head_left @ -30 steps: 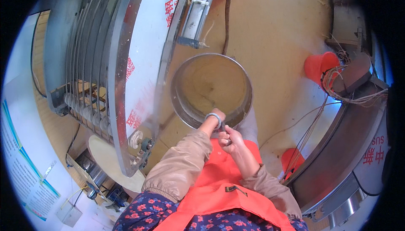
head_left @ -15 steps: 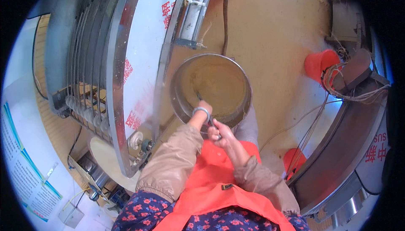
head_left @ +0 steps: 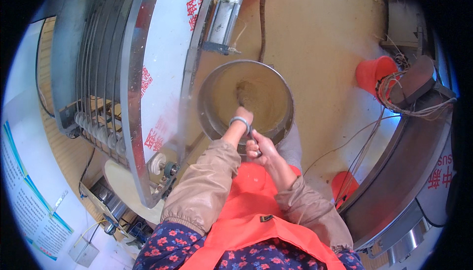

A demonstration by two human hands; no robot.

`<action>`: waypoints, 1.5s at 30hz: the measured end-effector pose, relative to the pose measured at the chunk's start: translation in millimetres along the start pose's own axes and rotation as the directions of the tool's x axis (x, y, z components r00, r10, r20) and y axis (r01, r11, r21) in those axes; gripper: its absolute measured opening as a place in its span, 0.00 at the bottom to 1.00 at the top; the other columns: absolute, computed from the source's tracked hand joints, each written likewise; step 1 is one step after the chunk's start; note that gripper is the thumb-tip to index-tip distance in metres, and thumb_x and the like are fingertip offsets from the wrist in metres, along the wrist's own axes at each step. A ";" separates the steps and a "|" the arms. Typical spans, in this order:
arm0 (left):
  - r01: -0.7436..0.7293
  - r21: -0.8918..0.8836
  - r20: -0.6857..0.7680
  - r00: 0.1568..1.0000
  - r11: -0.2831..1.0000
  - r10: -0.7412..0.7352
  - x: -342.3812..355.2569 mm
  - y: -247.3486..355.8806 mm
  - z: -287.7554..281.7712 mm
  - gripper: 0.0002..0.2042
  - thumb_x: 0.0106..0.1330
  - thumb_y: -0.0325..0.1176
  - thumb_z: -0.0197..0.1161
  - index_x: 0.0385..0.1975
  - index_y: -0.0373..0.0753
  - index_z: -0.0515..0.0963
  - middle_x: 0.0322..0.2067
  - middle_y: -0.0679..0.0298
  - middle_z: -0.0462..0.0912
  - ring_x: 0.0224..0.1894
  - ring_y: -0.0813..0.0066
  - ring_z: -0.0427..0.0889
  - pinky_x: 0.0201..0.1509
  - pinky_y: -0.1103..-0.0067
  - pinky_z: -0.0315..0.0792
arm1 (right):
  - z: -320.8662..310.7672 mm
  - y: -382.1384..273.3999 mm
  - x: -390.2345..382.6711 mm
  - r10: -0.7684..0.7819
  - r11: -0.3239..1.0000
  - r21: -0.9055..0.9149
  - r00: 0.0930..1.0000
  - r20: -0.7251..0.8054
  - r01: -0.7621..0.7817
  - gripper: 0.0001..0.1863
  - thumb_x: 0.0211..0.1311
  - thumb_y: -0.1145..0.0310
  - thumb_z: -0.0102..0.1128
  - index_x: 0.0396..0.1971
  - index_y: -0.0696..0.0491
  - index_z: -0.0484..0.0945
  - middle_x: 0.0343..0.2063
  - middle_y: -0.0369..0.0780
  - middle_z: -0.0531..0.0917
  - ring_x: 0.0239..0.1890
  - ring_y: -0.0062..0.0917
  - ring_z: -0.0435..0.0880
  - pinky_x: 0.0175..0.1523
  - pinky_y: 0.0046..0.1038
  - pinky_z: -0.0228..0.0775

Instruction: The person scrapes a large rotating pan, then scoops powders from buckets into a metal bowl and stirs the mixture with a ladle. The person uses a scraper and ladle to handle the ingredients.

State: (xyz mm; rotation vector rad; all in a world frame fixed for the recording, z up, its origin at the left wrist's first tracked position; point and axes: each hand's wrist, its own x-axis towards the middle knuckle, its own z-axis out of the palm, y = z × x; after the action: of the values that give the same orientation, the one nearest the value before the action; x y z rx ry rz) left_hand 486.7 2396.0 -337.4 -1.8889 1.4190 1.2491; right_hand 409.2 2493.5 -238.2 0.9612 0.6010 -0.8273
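Inside the metal drum (head_left: 217,80), left-hand fingers (head_left: 244,114) touch tan powder (head_left: 253,95).

Both forearms reach forward together; the left hand (head_left: 243,116) stretches furthest, while the right hand (head_left: 261,148) has its fingers curled closed.

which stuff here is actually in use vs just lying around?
In use:
- metal drum with tan mash inside
- left hand reaching into it, bangle on the wrist
- right hand at the drum's near rim

Lying about:
- orange cone and loose wires on the right
- steel machine on the left
- hose on the floor
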 end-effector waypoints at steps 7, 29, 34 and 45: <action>-0.127 0.013 0.165 0.979 0.992 0.123 -28.1 -0.3 57.2 0.18 0.46 0.37 0.60 0.30 0.26 0.78 0.32 0.40 0.79 0.38 0.50 0.80 0.43 0.68 0.72 | -13.3 14.1 -41.5 -0.112 0.986 0.103 0.976 -0.189 0.133 0.14 0.69 0.58 0.35 0.28 0.50 0.62 0.12 0.28 0.59 0.10 0.13 0.56 0.14 0.18 0.48; -0.045 -0.070 0.015 0.999 0.997 0.046 -8.6 5.8 4.3 0.14 0.51 0.33 0.55 0.29 0.26 0.77 0.33 0.41 0.78 0.40 0.49 0.78 0.41 0.67 0.72 | 2.7 -1.3 -15.3 -0.002 1.000 -0.017 0.997 -0.075 0.000 0.11 0.68 0.57 0.38 0.30 0.48 0.60 0.14 0.29 0.62 0.11 0.12 0.57 0.15 0.17 0.47; 0.009 0.043 0.139 0.990 0.999 -0.015 -44.2 -3.7 40.7 0.16 0.51 0.31 0.55 0.35 0.26 0.77 0.40 0.39 0.75 0.48 0.50 0.75 0.50 0.68 0.70 | -17.9 11.6 -46.9 0.027 0.983 0.182 0.987 -0.158 0.002 0.12 0.69 0.58 0.36 0.29 0.49 0.62 0.12 0.28 0.61 0.11 0.11 0.57 0.14 0.16 0.47; 0.019 -0.018 -0.029 0.999 1.000 -0.020 -13.8 -15.9 12.9 0.15 0.50 0.35 0.56 0.30 0.27 0.78 0.35 0.41 0.78 0.41 0.50 0.78 0.45 0.68 0.72 | -9.3 9.7 -12.4 0.003 0.999 -0.042 0.997 -0.077 -0.006 0.11 0.68 0.57 0.38 0.29 0.48 0.61 0.13 0.29 0.62 0.11 0.12 0.58 0.15 0.17 0.48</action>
State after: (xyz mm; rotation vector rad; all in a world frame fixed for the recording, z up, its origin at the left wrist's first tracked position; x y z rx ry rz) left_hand 495.7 2418.8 -334.0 -1.9359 1.4054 1.2331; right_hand 409.6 2509.0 -228.6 0.9591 0.6801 -0.7737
